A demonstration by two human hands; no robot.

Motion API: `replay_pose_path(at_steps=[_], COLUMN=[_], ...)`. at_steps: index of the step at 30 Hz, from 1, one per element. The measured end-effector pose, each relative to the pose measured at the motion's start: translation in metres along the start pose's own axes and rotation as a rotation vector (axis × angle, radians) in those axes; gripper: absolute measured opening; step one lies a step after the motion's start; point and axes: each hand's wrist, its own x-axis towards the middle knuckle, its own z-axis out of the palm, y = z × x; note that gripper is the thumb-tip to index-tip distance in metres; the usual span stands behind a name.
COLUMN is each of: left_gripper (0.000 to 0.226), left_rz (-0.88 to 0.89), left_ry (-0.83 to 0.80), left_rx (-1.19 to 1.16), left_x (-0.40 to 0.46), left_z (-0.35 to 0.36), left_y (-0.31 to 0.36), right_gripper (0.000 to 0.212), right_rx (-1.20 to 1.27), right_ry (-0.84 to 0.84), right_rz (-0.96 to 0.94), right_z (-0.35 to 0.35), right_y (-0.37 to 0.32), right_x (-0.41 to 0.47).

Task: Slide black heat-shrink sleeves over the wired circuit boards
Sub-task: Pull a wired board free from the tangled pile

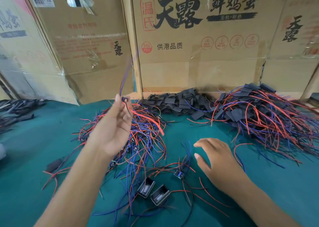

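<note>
Head view: the left hand (114,128) is raised above the worktop (34,140), palm toward the camera, its grip pinched at the fingertips on a small wired board (124,99). The board's blue wire (126,71) streams upward and its red wire (148,121) trails down to the right, both blurred. The right hand (215,156) hovers low over the green cloth with fingers spread and relaxed, its grip wide and holding nothing.

Under the left hand lies a tangle of unsleeved boards (138,140) with red, blue and black leads. Two short black sleeves (153,190) sit side by side near the front, mouths open toward the camera, with a loose board (178,173) just beside them. A heap of flat sleeves (179,102) lies against the cardboard boxes (198,54) at the back, and to its right is a pile of sleeved boards (259,111). Dark pieces (15,109) lie at the far left edge, too blurred to tell what they are.
</note>
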Motion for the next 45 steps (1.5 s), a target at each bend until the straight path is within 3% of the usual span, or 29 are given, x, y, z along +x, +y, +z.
replay_pose_path(at_steps=[5, 10, 14, 19, 24, 28, 33, 38, 41, 45], left_gripper=[0.014, 0.018, 0.024, 0.023, 0.039, 0.038, 0.04, 0.04, 0.043, 0.041], left_rz=[-0.05, -0.035, -0.019, 0.02, -0.008, -0.031, -0.044, -0.062, -0.067, -0.081], left_ry=[0.169, 0.088, 0.066, -0.08, -0.323, -0.38, -0.359, -0.345, -0.342, -0.356], left_rx=[-0.242, -0.15, -0.255, -0.408, -0.307, -0.216, -0.158, -0.107, -0.101, -0.099], left_x=[0.008, 0.005, 0.002, 0.001, -0.004, -0.004, 0.002, 0.004, 0.005, 0.003], left_z=[-0.021, -0.033, -0.038, -0.044, -0.044, -0.047, -0.051, -0.054, -0.055, -0.053], left_y=[-0.055, -0.075, -0.073, -0.063, -0.063, -0.068, -0.076, -0.08, -0.081, -0.079], right_gripper=[0.023, 0.022, 0.019, 0.021, 0.025, 0.02, 0.03, 0.025, 0.031, 0.019], right_rx=[0.012, 0.047, 0.137, 0.003, -0.249, -0.219, -0.279, -0.262, -0.17, 0.144], right_ry=[0.01, -0.015, -0.01, -0.074, -0.266, -0.146, -0.154, -0.103, -0.038, 0.042], right_rz=[-0.004, 0.028, 0.11, 0.081, 0.174, 0.307, 0.451, 0.557, 0.603, 0.517], right_z=[-0.001, -0.002, -0.004, -0.007, -0.003, 0.003, 0.022, 0.042, 0.032, -0.004], right_y=[0.003, 0.004, 0.008, 0.028, 0.058, 0.068, 0.07, 0.072, 0.068, 0.04], right_x=[0.0, 0.002, 0.011, 0.084, 0.175, 0.217, 0.245, 0.25, 0.241, 0.2])
